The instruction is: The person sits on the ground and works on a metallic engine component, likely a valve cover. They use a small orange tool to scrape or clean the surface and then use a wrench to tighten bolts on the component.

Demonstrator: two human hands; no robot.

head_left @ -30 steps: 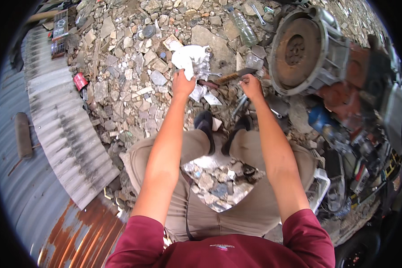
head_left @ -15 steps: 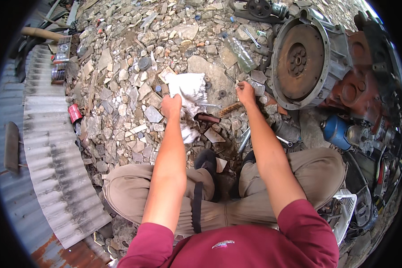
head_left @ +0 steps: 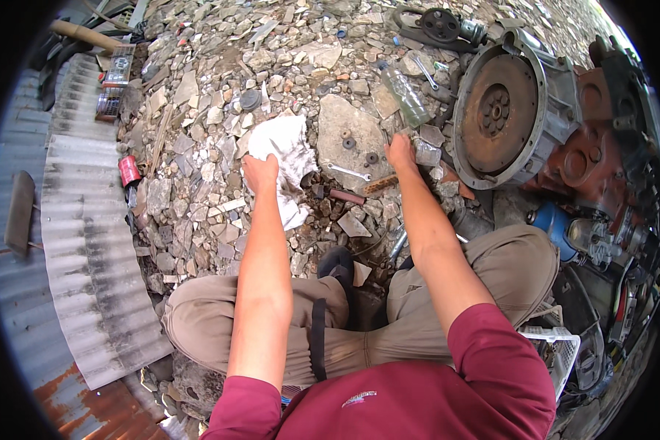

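Observation:
My left hand (head_left: 260, 173) grips the near-left edge of a crumpled white cloth (head_left: 290, 143) on the rubble. My right hand (head_left: 400, 152) is closed beside the right edge of a flat stone slab (head_left: 350, 121); whatever its fingertips may pinch is too small to make out. On the slab lie two small dark round parts, one a ring (head_left: 350, 143), the other a disc (head_left: 372, 158). Between my hands, at the slab's near edge, rests a combination wrench (head_left: 349, 172). A perforated brown strip (head_left: 380, 183) and a reddish-brown block (head_left: 347, 196) lie just nearer to me.
A clear plastic bottle (head_left: 405, 94) lies beyond my right hand, with another wrench (head_left: 424, 71) past it. A large flywheel in its housing (head_left: 495, 110) stands at right, near a blue cylinder (head_left: 554, 221). Corrugated sheets (head_left: 88, 257) and a red can (head_left: 129, 171) lie at left.
My left hand has drawn the white cloth leftward, away from the wrench, which now lies fully in sight. My right hand has stayed near the slab's right edge. The view has shifted slightly.

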